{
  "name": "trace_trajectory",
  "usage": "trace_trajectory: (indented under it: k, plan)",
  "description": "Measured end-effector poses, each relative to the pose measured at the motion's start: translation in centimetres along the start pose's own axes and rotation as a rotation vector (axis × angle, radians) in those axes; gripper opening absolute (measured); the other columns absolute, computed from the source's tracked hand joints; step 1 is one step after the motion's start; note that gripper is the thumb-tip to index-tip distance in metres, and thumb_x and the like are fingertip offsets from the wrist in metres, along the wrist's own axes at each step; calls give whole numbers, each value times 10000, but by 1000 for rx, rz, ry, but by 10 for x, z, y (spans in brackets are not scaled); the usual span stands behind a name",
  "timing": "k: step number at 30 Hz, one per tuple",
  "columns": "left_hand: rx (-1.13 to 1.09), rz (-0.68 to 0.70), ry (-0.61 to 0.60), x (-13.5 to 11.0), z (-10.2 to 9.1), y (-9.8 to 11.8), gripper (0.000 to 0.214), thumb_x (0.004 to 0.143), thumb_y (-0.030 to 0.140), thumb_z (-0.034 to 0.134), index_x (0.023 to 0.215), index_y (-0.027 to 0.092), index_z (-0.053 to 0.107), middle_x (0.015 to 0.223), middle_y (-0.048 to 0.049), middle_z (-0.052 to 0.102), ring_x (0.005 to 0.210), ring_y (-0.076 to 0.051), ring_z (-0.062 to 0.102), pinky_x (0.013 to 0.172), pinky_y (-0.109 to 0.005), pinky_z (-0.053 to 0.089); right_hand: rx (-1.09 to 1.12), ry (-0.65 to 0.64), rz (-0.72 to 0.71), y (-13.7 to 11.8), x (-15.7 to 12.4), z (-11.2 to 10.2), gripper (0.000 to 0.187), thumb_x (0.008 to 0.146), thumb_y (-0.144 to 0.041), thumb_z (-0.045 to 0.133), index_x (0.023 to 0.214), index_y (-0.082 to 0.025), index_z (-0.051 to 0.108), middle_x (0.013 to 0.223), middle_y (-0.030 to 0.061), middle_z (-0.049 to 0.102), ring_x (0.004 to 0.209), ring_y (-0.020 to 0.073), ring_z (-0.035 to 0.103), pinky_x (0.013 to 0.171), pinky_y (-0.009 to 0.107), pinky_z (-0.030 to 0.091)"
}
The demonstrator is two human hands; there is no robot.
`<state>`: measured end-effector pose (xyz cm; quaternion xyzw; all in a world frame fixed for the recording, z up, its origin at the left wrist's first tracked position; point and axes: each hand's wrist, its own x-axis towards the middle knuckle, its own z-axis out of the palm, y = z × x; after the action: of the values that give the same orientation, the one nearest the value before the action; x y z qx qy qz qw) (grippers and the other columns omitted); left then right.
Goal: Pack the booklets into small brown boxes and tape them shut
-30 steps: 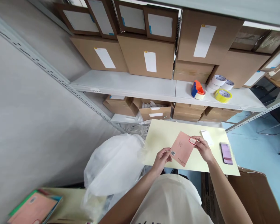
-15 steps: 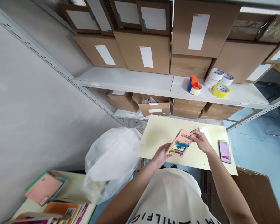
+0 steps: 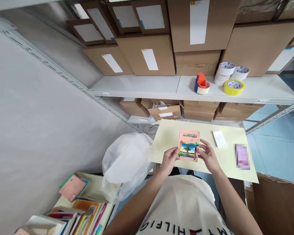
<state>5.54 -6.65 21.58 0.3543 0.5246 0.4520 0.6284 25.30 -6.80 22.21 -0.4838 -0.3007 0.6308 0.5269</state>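
Note:
Between my two hands is a small pink book (image 3: 189,138), its cover upright to me with a framed picture of a tree. My left hand (image 3: 170,158) grips the book's lower left edge, thumb on the cover. At its right edge my right hand (image 3: 207,155) pinches the side, with the upper fingers spread a little away. Beneath the book is a pale yellow table (image 3: 166,137). A white pad or card (image 3: 219,138) lies on it beyond my right hand, and a blurred-out phone (image 3: 242,157) lies farther right.
A grey shelf (image 3: 142,85) ahead carries cardboard boxes (image 3: 147,58), several tape rolls (image 3: 234,87) and an orange-blue tape dispenser (image 3: 201,83). Left stand a white plastic bag (image 3: 127,160) and a side table with many books (image 3: 88,215). An open carton (image 3: 276,202) is at lower right.
The pink book has turned from a tilt to nearly upright. My right hand has moved from its top right corner down to its right edge. My view has shifted slightly.

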Motion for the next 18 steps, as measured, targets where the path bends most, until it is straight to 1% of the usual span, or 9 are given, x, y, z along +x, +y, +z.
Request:
trace_trajectory:
  k: [2, 5, 8, 12, 16, 18]
  plan:
    - [-7, -18, 4, 0, 0, -3, 553, 660, 623, 734, 938, 145, 742, 823, -61, 731, 724, -175, 664, 721, -307, 549, 7, 32, -8, 11, -13, -2, 596, 658, -471, 814, 1172, -297, 567, 1065, 54, 696, 856, 218, 682, 718, 390, 582]
    - [32, -33, -4, 0, 1, -7, 571, 665, 635, 722, 966, 150, 743, 872, -68, 741, 772, -194, 677, 727, -314, 557, -4, 94, -31, 23, -20, -5, 494, 682, -489, 785, 1090, -271, 613, 953, 43, 705, 785, 201, 670, 713, 397, 584]
    - [60, -44, -14, 3, 2, -11, 596, 682, 640, 704, 1020, 150, 740, 914, -72, 746, 798, -206, 684, 742, -327, 562, -11, 149, -32, 29, -17, -6, 419, 675, -502, 778, 984, -247, 653, 850, 31, 699, 749, 194, 660, 688, 382, 583]
    - [119, -30, -11, 9, -2, -14, 584, 727, 609, 674, 1094, 158, 728, 1000, -74, 743, 907, -234, 684, 805, -346, 557, -42, 161, -20, 31, -10, -4, 398, 688, -505, 760, 969, -236, 679, 861, 39, 712, 753, 199, 664, 693, 382, 578]
    - [199, 30, -38, 21, -12, -18, 511, 785, 531, 645, 1151, 181, 710, 1053, -52, 736, 979, -222, 662, 865, -331, 533, -64, 161, 21, 34, -3, 3, 416, 721, -561, 721, 971, -230, 683, 890, 46, 729, 716, 196, 665, 696, 390, 571]
    - [193, 42, -35, 27, -20, -23, 546, 777, 491, 667, 1220, 171, 669, 1032, -52, 738, 947, -200, 660, 876, -323, 522, -94, 168, 20, 39, 4, 8, 426, 704, -558, 742, 966, -229, 675, 890, 46, 727, 711, 193, 662, 685, 376, 563]
